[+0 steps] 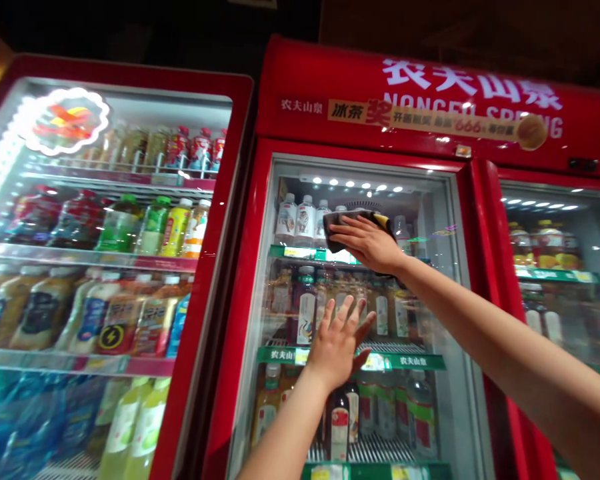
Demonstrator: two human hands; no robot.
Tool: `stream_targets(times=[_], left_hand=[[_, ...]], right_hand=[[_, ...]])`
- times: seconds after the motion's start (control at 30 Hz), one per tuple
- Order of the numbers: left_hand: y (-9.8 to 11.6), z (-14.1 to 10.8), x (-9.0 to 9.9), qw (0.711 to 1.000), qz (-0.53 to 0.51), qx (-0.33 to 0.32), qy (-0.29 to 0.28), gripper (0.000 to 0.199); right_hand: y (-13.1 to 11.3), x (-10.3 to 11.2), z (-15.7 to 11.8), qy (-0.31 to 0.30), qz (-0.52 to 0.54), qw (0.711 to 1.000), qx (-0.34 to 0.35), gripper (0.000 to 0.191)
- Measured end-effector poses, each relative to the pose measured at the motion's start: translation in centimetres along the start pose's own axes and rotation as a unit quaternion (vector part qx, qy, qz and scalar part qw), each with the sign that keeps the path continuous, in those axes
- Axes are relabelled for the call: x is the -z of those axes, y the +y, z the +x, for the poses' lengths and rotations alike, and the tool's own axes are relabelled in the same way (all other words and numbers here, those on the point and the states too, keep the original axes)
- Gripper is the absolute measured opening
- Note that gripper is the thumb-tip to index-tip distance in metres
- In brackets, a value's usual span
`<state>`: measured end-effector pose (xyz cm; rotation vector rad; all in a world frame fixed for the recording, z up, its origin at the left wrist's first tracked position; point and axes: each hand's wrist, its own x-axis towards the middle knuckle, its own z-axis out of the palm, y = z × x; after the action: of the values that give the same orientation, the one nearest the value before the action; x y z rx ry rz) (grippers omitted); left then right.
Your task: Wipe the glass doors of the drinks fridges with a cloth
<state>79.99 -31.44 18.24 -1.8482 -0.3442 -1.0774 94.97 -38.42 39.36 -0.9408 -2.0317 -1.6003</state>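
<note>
On the fridge's glass door (443, 313) — right hand (367, 243) presses a dark cloth (343, 230), left hand's (337, 347) fingers spread, empty.

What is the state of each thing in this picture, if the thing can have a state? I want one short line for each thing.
Left bare hand: open, fingers spread, palm toward the glass.
Right bare hand: open, flat on the cloth.
Dark grey cloth with yellow edge: pressed against the glass.
Red-framed glass cooler door: shut.
Small round white cooler lights: on.
Clear plastic bottles with white caps: upright on the shelf.
Neighbouring red-framed glass cooler door: shut.
</note>
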Motion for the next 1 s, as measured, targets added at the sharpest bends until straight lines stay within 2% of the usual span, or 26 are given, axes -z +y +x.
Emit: stream_targets(times=[0.07, 0.13, 0.2, 0.27, 0.33, 0.4, 0.47, 0.53, 0.67, 0.73, 0.8, 0.9, 1.0], left_hand=[[0.1, -0.1, 0.0, 1.000, 0.003, -0.004, 0.001, 0.071], [0.1, -0.3, -0.1, 1.000, 0.007, -0.004, 0.006, 0.071], [0.2, -0.4, -0.2, 1.000, 0.009, -0.003, 0.018, 0.069], [0.3, -0.5, -0.3, 0.999, 0.005, -0.001, 0.031, 0.069], [0.4, -0.6, -0.3, 0.999, -0.002, 0.001, 0.039, 0.071], [0.4, -0.6, -0.3, 0.999, -0.006, 0.002, 0.044, 0.071], [0.5, -0.7, -0.2, 0.999, -0.005, 0.001, 0.054, 0.069], [0.5, -0.8, -0.1, 0.998, -0.001, 0.001, 0.062, 0.068], [0.6, -0.7, 0.1, 0.999, 0.016, 0.006, 0.046, 0.069], [0.7, -0.6, 0.0, 0.999, 0.020, 0.013, 0.029, 0.067], [0.9, -0.4, -0.2, 1.000, 0.013, 0.021, 0.009, 0.064], [1.2, -0.4, -0.4, 0.999, 0.002, 0.028, -0.015, 0.061], [1.1, -0.5, -0.4, 1.000, 0.009, 0.020, -0.010, 0.058]], right_hand=[[1.1, 0.2, -0.3, 0.010, 0.003, 1.000, -0.018, 0.043], [1.4, -0.1, 1.1, 0.045, 0.002, 0.997, -0.066, 0.046], [0.4, -0.9, 3.5, 0.090, 0.007, 0.990, -0.107, 0.049], [-1.7, -1.8, 5.6, 0.120, 0.018, 0.986, -0.114, 0.055], [-3.8, -2.5, 6.6, 0.111, 0.037, 0.991, -0.067, 0.060], [-5.2, -2.7, 6.3, 0.076, 0.055, 0.995, 0.017, 0.056], [-5.4, -2.6, 5.7, 0.050, 0.062, 0.993, 0.083, 0.046], [-4.8, -2.5, 5.6, 0.047, 0.056, 0.993, 0.094, 0.039], [-4.3, -3.0, 8.6, 0.084, 0.035, 0.996, 0.009, 0.040], [-5.1, -3.5, 10.6, 0.100, 0.028, 0.994, -0.037, 0.043], [-6.5, -4.0, 11.9, 0.097, 0.025, 0.994, -0.048, 0.045], [-8.8, -4.6, 12.0, 0.053, 0.038, 0.997, 0.042, 0.044], [-10.0, -4.9, 11.8, 0.015, 0.058, 0.987, 0.148, 0.043]])
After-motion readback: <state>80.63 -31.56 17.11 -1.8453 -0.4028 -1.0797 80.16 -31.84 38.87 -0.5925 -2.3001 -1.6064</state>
